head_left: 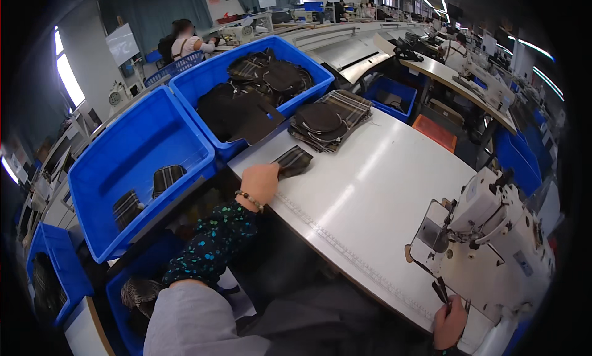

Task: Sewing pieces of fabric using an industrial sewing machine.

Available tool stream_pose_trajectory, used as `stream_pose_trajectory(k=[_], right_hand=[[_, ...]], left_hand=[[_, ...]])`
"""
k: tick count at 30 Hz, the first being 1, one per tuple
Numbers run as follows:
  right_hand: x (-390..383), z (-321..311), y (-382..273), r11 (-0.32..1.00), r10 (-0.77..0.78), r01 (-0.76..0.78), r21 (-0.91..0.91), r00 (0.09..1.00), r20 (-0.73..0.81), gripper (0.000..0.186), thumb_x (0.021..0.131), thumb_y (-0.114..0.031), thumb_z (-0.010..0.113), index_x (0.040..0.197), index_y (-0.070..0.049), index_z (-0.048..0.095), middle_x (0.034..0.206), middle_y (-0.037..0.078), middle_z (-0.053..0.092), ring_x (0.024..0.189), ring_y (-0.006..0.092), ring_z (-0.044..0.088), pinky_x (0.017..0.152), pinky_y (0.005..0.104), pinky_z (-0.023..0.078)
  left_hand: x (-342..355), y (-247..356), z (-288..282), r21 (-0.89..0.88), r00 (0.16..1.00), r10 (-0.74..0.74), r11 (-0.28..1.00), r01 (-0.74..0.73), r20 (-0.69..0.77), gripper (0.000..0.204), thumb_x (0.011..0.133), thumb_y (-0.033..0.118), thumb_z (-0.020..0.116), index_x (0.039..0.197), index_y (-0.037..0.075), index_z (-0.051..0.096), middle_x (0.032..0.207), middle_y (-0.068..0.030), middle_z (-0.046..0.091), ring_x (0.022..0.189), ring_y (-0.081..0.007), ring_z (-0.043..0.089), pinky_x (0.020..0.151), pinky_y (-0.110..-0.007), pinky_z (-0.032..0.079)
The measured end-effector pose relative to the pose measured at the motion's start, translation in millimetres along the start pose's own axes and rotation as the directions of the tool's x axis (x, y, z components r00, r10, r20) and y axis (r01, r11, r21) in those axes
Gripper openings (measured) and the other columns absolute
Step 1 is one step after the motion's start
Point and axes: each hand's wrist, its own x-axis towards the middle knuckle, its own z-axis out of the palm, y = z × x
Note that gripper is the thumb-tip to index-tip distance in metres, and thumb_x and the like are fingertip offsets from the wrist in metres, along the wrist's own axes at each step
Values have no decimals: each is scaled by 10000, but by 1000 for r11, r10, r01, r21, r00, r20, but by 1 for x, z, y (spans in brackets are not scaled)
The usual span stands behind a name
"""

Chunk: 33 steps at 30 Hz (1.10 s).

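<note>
My left hand (259,182), closed with a beaded bracelet at its wrist, grips a small dark plaid fabric piece (295,161) at the table's left edge. Low on the right, my right hand (450,325) is closed around dark thread snips (439,289), whose two points stick up past the fingers. Just beyond them stands a white sewing machine (487,214). A stack of plaid fabric panels (350,106) with dark rounded pieces (317,120) on top lies at the far end of the white table (382,189).
Left of the table, one blue bin (139,137) holds two plaid pieces (168,178); another blue bin (185,85) is heaped with dark fabric parts (265,85). A measuring strip (345,248) runs along the near edge. Farther off, other people (187,41) sit at machines.
</note>
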Motion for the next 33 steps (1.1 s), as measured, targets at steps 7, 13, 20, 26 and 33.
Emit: stream_pose_trajectory(k=[7, 13, 20, 26, 33], right_hand=[[2, -17, -1, 877, -28, 106, 469, 985, -169, 214, 721, 130, 500, 876, -15, 528, 902, 121, 558, 759, 219, 553, 663, 296, 449], [6, -9, -33, 843, -343, 395, 364, 917, -202, 491, 657, 88, 715, 1124, -64, 728, 1165, 123, 717, 680, 211, 694, 633, 286, 583], [23, 12, -5, 918, -391, 376, 125, 909, 143, 614, 679, -49, 755, 1281, -133, 670, 1458, 36, 606, 804, 191, 737, 581, 319, 540], [60, 15, 30, 783, -621, 590, 198, 761, 189, 497, 731, -89, 794, 1217, -124, 692, 1386, 18, 646, 772, 164, 719, 555, 306, 523], [102, 29, 19, 678, -735, 735, 14, 678, -33, 236, 891, -290, 779, 997, -88, 720, 1171, 29, 713, 661, 155, 672, 502, 297, 504]], left_hand=[[-45, 89, -35, -812, 731, 412, 34, 583, 543, 202, 1021, 90, 585, 1219, 57, 593, 956, 49, 643, 798, -13, 585, 643, -189, 464], [-98, 220, -32, -494, 233, 795, 94, 864, 560, 270, 1051, 121, 562, 1316, 85, 522, 1096, 46, 654, 939, -36, 602, 812, -222, 520], [-62, 276, -6, -783, 576, 814, 308, -541, -77, 143, 928, 120, 632, 1045, 52, 679, 1068, -80, 664, 962, -334, 642, 801, -401, 560], [3, 304, 37, -419, 442, 894, 378, -826, -65, 536, 952, 326, 648, 1413, 75, 537, 1471, -116, 545, 1405, -299, 473, 1083, -536, 405], [32, 304, 32, -424, 609, 789, 528, -736, -74, 510, 912, 420, 715, 1277, 76, 619, 1295, -115, 612, 1264, -282, 551, 995, -449, 454]])
